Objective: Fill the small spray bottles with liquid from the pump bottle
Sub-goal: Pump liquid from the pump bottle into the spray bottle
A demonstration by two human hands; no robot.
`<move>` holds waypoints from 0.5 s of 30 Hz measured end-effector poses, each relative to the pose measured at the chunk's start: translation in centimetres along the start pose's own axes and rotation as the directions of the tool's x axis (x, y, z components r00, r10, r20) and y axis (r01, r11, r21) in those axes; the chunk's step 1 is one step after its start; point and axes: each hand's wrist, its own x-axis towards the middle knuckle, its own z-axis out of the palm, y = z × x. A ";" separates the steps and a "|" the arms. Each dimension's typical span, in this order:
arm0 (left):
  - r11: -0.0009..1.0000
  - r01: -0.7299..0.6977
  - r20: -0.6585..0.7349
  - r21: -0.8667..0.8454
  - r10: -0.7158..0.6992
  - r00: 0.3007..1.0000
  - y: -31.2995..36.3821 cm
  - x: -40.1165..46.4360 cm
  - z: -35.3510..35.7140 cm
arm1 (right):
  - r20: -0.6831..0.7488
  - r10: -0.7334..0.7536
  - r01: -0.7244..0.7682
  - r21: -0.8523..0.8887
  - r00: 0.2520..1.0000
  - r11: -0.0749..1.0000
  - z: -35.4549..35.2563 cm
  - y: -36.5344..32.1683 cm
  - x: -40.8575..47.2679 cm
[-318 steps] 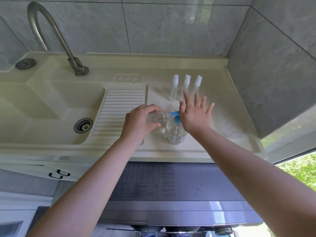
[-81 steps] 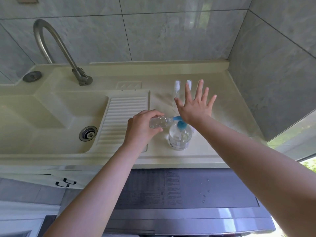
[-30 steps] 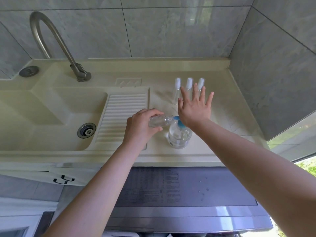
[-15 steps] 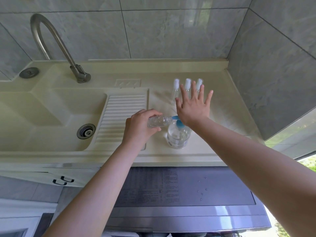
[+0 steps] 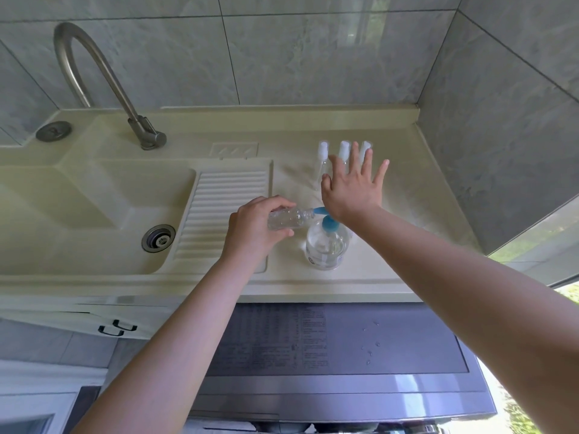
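Little has moved: left hand [image 5: 253, 228] still grips the small spray bottle [image 5: 289, 218], lying with mouth toward three o'clock at the pump bottle [image 5: 326, 245] spout; right hand [image 5: 352, 189] presses, fingers spread wide.

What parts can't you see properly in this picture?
- Pump head, head view: the right hand covers the top of the pump bottle.
- Small spray bottle: the left hand wraps its rear end, so its fill level is unclear.
- Three capped spray bottles behind: fingers hide their bodies.
- Printed label on the appliance: too small to read.
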 end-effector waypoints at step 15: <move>1.000 0.006 -0.002 -0.009 -0.006 1.000 -0.1 0.0 0.3 | 0.049 0.009 -0.009 0.005 0.999 1.000 0.5 0.0 -0.3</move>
